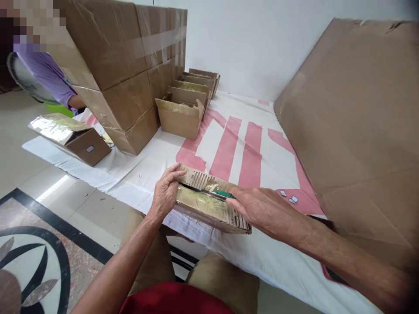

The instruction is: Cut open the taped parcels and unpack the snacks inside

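Note:
A small cardboard box (204, 203) with yellowish tape over its top lies at the table's near edge. My left hand (166, 192) grips the box's left end, thumb and fingers closed at its far corner. In my right hand (257, 208) is a green-handled knife (224, 194), pinched between thumb and fingers. Its thin blade points left along the gap between the top flaps. Corrugated ridges show on the far flap and at the right end. What the box holds is hidden.
Taped boxes (124, 96) are stacked at the left, beside a row of opened boxes (180, 115). One box (75, 137) sits at the table's left edge, near a person in a purple sleeve (49, 76). A large cardboard sheet (356, 117) rises on the right. Small labels (293, 199) lie on the cloth.

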Demonstrator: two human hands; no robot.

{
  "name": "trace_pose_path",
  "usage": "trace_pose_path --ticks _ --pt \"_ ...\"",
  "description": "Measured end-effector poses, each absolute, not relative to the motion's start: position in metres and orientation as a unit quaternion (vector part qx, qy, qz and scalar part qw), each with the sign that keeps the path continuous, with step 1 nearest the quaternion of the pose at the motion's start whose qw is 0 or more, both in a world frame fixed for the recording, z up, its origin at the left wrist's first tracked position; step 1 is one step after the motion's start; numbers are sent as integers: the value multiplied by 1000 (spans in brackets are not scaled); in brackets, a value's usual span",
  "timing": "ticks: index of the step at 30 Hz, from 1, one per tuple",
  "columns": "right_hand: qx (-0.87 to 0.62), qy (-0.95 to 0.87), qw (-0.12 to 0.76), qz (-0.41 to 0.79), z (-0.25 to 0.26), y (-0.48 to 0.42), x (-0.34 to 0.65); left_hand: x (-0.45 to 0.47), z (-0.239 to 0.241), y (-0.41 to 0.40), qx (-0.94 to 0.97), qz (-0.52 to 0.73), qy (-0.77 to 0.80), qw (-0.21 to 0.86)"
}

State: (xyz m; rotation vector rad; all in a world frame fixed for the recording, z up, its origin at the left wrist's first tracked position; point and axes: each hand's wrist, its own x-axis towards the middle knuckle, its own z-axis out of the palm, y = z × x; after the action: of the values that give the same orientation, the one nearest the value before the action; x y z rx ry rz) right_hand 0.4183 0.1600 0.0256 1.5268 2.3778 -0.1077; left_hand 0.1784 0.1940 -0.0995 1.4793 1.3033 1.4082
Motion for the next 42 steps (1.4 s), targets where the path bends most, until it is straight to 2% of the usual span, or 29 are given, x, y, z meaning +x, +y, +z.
trace_pose_path --ticks 15,25,31,35,39,42 --pt "497 845 198 10 12 145 431 179 -100 194 555 555 516 343" --pt "539 804 251 0 37 136 448 178 -102 194 565 552 515 333" --pt "523 825 214 8 46 127 443 178 -102 195 574 545 513 333" --pt "530 830 168 43 25 131 421 178 -102 195 572 549 514 328" --pt "508 841 180 47 6 139 416 178 -101 194 573 546 513 333" --pt "525 828 193 32 13 136 447 178 -102 194 570 547 517 329"
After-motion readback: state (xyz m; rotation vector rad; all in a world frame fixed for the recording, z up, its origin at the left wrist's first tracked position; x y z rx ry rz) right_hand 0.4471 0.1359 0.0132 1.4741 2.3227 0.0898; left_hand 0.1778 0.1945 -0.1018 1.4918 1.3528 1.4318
